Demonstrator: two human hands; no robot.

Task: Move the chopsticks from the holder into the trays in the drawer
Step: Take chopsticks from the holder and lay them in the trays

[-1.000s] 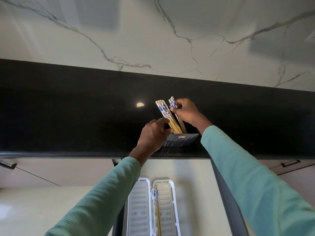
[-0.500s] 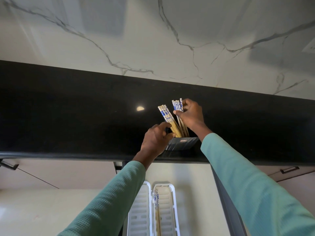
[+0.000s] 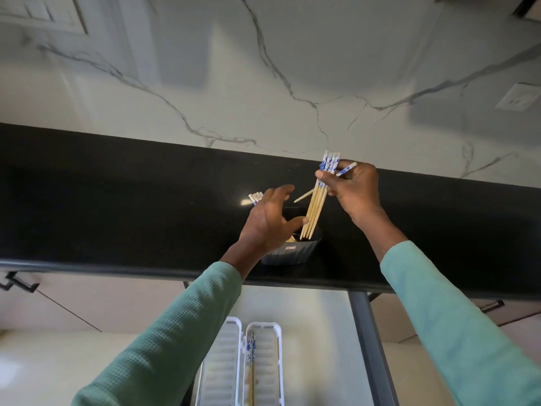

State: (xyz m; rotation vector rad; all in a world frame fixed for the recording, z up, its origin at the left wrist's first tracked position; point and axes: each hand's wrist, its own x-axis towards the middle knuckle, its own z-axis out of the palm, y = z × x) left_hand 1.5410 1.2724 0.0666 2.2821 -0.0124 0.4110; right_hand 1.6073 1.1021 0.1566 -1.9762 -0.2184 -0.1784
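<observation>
A dark blue-grey holder stands on the black countertop. My right hand grips several wooden chopsticks with blue-and-white tops, lifted so their tips hang just over the holder's mouth; one chopstick sticks out crosswise. My left hand is spread over the holder's left side, fingers apart. A few more chopstick tops show behind that hand. Below, two white trays lie side by side in the open drawer; the right one holds a chopstick, the left tray looks bare.
A white marble backsplash rises behind the counter, with an outlet at the right. The drawer's dark side rail runs along its right edge. Cabinet handles sit left and right under the counter.
My right hand has raised a bunch of chopsticks up and to the right, nearly out of the holder. My left hand has opened and shifted over the holder's left side.
</observation>
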